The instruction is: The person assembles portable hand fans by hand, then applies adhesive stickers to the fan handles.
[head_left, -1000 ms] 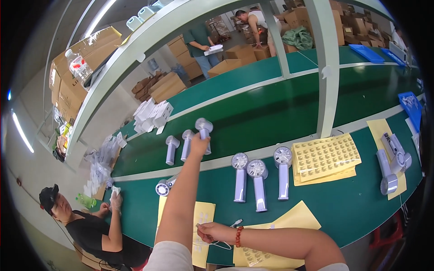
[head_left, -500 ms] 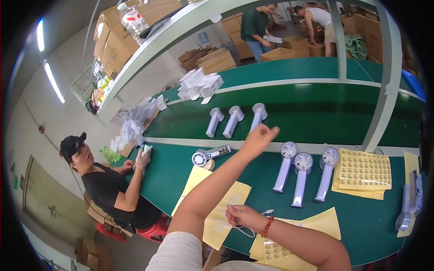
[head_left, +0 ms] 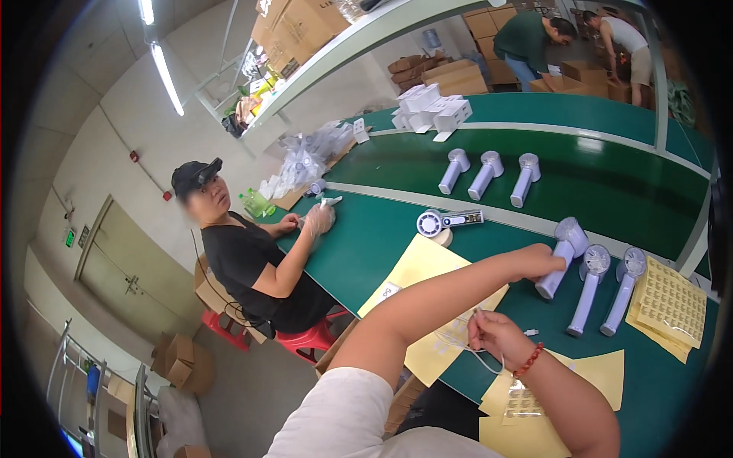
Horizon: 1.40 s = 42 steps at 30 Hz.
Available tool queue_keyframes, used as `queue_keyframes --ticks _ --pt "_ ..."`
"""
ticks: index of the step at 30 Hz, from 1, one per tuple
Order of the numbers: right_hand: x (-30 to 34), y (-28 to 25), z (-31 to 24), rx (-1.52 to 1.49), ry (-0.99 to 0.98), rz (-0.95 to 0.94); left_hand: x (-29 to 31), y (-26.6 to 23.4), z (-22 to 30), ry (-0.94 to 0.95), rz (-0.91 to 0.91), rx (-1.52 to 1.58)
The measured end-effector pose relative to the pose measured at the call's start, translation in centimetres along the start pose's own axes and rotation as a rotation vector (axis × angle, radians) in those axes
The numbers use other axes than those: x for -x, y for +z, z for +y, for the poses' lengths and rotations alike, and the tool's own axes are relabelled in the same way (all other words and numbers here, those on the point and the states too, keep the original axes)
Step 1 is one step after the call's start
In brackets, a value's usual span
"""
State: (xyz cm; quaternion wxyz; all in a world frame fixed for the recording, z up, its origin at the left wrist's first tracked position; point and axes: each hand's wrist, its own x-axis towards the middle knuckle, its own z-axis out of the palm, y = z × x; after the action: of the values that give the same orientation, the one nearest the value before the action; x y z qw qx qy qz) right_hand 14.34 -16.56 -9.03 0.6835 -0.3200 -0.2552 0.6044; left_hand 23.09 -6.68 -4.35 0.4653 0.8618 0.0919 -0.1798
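Observation:
My left hand [head_left: 544,262] is closed around the handle of a lavender handheld fan [head_left: 571,238], at the left end of a short row on the green table. Two similar fans, a middle one [head_left: 589,294] and a right one [head_left: 624,294], lie beside it. Lower and nearer, my right hand [head_left: 495,336] pinches a thin white cable [head_left: 489,362] that loops below the fingers. The cable's plug [head_left: 531,333] pokes out past the hand. Further left lies a fan with an opened handle [head_left: 450,220], its inner parts showing, next to a tape roll.
Three more fans [head_left: 485,175] lie on the dark green belt [head_left: 412,172] behind. Yellow sticker sheets [head_left: 668,309] are at right, with others under my arms. White boxes [head_left: 431,111] are stacked at the back. A co-worker [head_left: 252,259] with gloved hands sits at left.
My left hand has come down from near the belt fans and taken hold of a fan on the table. The view has swung left. My right hand still pinches the cable.

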Motion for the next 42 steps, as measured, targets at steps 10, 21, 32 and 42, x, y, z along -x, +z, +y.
queue_keyframes --ticks 10,21,32,42 --pt "0.1 0.2 -0.6 -0.017 -0.219 0.161 3.2 -2.9 -4.3 0.247 -0.026 1.259" --pt "0.3 -1.6 -2.9 -0.144 -0.291 0.306 2.3 -1.6 -5.8 0.472 -0.093 1.612" --pt "0.5 -1.4 -2.9 -0.160 -0.231 0.379 3.5 -0.4 -6.4 0.503 -0.167 1.826" --pt "0.8 -1.4 -2.8 -0.204 -0.221 0.380 3.9 -0.3 -6.1 0.425 -0.096 1.780"
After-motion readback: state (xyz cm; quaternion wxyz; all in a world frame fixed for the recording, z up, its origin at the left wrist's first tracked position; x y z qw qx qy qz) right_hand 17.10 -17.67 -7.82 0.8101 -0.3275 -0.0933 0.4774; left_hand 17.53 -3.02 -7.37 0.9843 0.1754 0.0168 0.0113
